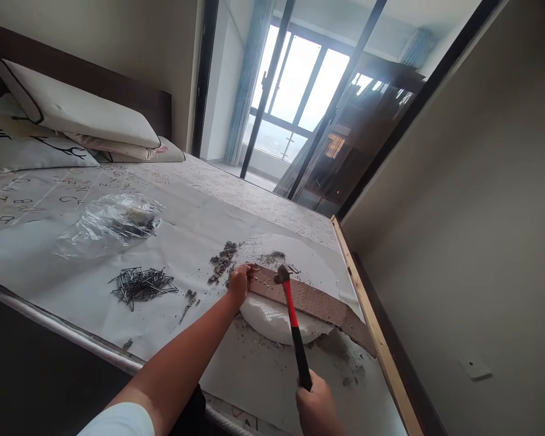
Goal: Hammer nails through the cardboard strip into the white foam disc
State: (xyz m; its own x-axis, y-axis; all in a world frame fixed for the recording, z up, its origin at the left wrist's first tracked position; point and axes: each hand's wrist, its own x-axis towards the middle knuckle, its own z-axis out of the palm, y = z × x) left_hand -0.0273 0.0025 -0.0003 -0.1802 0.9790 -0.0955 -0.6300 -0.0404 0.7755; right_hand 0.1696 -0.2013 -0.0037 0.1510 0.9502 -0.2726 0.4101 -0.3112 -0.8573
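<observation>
My right hand (317, 404) is closed round the black grip of a hammer (292, 316) with a red neck. The hammer's head hovers just over a brown perforated strip (315, 303) that lies across a round white foam block (281, 321). My left hand (240, 282) is pinched at the strip's left end, holding it and perhaps a small nail there; the nail itself is too small to make out.
A heap of loose nails (140, 283) lies to the left on the white sheet. A crumpled clear plastic bag (111, 223) sits behind it. Small dark bits (221, 260) lie near the block. Pillows (72, 115) are at the back left; a wooden edge (367, 303) runs along the right.
</observation>
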